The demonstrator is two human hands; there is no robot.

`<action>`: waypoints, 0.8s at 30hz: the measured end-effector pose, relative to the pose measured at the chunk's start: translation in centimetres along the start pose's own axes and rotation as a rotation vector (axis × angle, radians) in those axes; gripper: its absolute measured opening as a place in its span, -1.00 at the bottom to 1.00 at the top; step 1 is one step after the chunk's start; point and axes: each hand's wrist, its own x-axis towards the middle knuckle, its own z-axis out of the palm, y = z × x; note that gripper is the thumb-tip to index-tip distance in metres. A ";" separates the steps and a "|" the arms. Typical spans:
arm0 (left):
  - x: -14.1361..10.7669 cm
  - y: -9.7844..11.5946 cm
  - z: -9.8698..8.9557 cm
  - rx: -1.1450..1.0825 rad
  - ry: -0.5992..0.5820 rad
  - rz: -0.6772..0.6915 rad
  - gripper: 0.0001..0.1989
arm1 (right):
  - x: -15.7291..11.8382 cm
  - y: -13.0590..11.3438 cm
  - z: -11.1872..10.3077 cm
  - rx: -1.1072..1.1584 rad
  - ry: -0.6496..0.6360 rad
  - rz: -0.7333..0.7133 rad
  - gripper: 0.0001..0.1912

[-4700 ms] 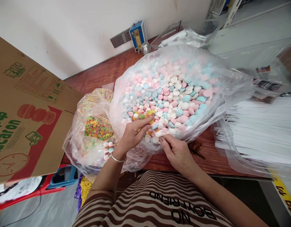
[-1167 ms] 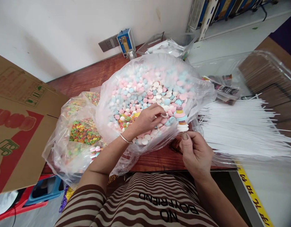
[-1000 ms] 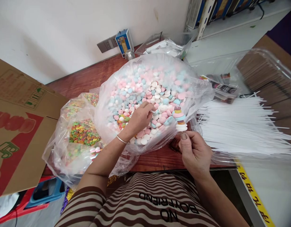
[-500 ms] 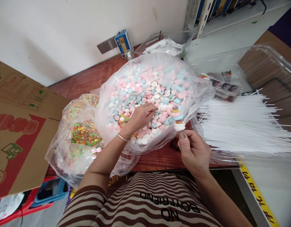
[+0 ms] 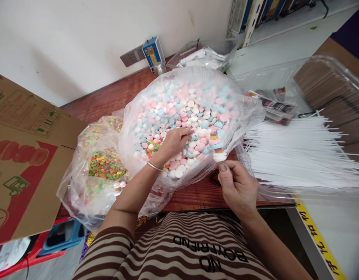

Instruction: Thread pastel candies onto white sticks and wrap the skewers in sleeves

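My right hand [image 5: 236, 184] pinches the lower end of an upright candy skewer [image 5: 216, 144] between thumb and forefinger. Yellow, pink, blue, brown and white pieces are stacked on it; its stick is mostly hidden. My left hand [image 5: 177, 143], with a thin bracelet at the wrist, hovers over or touches the candies. Its fingers are bent together, and I cannot make out what lies between the tips. Pink, white and pale blue button-shaped candies [image 5: 179, 172] fill a large clear plastic bag [image 5: 135, 91] before me.
To the left lies a bag of small colourful ring candies [image 5: 105, 165], beside a cardboard box [image 5: 25, 155]. White thin sticks [image 5: 296, 151] fill a clear tray on the right. Behind are a blue device [image 5: 152, 53] and a clear bin [image 5: 179, 58] of white packets.
My right hand and the skewer have shifted very slightly left. My left hand stays over the candies, nearly in the same spot.
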 end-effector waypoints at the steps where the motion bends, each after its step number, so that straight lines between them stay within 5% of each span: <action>1: -0.1 -0.1 0.0 -0.036 0.024 -0.007 -0.75 | 0.0 0.0 0.0 0.005 -0.003 -0.006 -0.78; 12: -0.5 0.5 0.5 -0.065 0.116 0.016 -0.90 | 0.2 0.1 0.5 0.032 -0.041 -0.018 -0.77; 16: -0.8 0.9 0.1 0.069 -0.014 0.105 -0.80 | 0.2 0.3 0.5 0.046 -0.041 -0.010 -0.79; 24: 0.1 1.4 0.2 0.138 -0.138 0.061 -0.70 | 0.1 -0.1 0.7 0.028 -0.032 0.004 -0.77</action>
